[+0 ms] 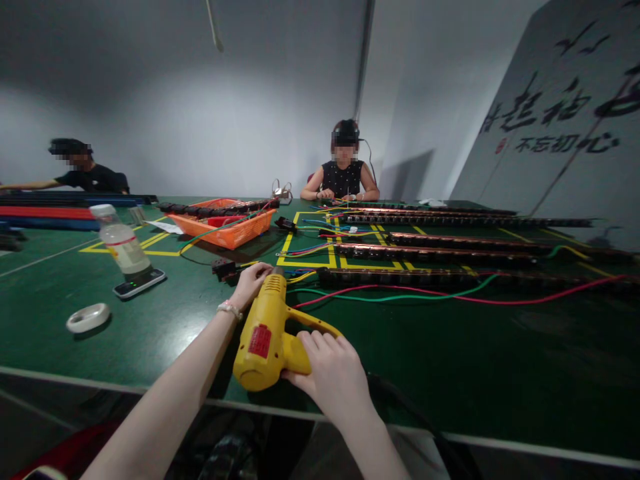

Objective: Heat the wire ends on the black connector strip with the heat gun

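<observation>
A yellow heat gun (265, 333) is in my right hand (335, 373), whose fingers wrap round its handle. The nozzle faces away from me, close to the fingers of my left hand (250, 283). Those fingers are curled in a pinch on coloured wires (303, 275), partly hidden behind the gun. A black connector (226, 269) sits just left of my left hand. From the right, the wires run out of a long dark strip (380, 277) with copper-coloured edges. Loose green and red wires (390, 298) lie along its near side.
Several similar strips (430, 253) lie across the green table (165, 347) behind. An orange basket (225, 233) bears another strip. At left are a bottle (123, 243), a phone (140, 285) and a white oval object (89, 319). Two people (344, 175) sit across the table.
</observation>
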A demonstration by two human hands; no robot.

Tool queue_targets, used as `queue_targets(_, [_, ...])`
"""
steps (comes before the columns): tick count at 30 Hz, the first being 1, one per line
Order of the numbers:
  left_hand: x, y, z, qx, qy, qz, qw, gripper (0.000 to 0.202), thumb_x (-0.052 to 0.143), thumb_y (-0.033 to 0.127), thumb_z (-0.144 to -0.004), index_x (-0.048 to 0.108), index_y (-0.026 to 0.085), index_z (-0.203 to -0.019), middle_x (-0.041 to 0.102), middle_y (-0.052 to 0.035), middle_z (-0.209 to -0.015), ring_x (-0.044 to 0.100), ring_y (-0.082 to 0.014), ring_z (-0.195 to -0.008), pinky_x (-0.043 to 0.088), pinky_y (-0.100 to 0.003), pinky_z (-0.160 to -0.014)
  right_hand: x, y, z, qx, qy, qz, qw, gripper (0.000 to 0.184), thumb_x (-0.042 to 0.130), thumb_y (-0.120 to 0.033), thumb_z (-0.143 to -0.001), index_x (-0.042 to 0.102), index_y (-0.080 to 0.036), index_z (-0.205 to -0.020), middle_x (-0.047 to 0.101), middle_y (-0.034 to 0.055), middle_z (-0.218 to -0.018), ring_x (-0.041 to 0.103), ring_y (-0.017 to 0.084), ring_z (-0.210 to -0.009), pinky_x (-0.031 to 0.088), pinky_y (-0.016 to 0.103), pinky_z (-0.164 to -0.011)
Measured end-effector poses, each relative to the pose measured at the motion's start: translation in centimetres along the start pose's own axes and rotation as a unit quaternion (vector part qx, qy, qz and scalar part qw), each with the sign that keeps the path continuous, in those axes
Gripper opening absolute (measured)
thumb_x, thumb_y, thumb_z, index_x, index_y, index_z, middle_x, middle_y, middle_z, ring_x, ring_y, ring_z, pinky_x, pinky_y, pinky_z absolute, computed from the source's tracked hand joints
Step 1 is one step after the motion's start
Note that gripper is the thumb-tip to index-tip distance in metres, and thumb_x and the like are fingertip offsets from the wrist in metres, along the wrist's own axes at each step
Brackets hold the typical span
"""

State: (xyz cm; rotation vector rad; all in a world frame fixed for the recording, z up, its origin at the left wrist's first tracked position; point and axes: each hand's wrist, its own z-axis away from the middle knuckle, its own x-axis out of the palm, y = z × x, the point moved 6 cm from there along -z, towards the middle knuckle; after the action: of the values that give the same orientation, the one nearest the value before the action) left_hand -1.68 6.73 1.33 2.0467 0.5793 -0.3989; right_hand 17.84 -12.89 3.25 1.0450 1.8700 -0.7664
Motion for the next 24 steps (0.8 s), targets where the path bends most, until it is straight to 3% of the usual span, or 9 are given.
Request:
queue_targets(9, [0.1,0.3,0.3,0.018,-0.008,-0.014,1.000,0.031,0.049,0.040,-0.082,0.066,0.016,-0.089,0.069,-0.0080,-0.091,0.062,-0.0204,-0.086,0.047,-0.032,-0.080,-0.3,1.4,0.4,-0.010,-0.005,-0.015,1.000,0.055,0.076,-0.053,-0.065,0.056,-0.021,-0.104,0.065,-0.0004,-0.090,0.061,0.020,-0.085,0.043,0.036,-0.079])
queue_targets(24, [0.2,0.4,0.3,0.025,0.004,-0.077,0.997,0.027,0.047,0.037,-0.083,0.065,0.018,-0.087,0.068,-0.0072,-0.089,0.060,-0.0205,-0.085,0.046,-0.032,-0.079,-0.1,1.4,0.4,-0.023,-0.015,-0.007,1.000,0.055,0.074,-0.054,-0.067,0.056,-0.019,-0.106,0.065,0.0023,-0.091,0.061,0.022,-0.086,0.044,0.037,-0.080])
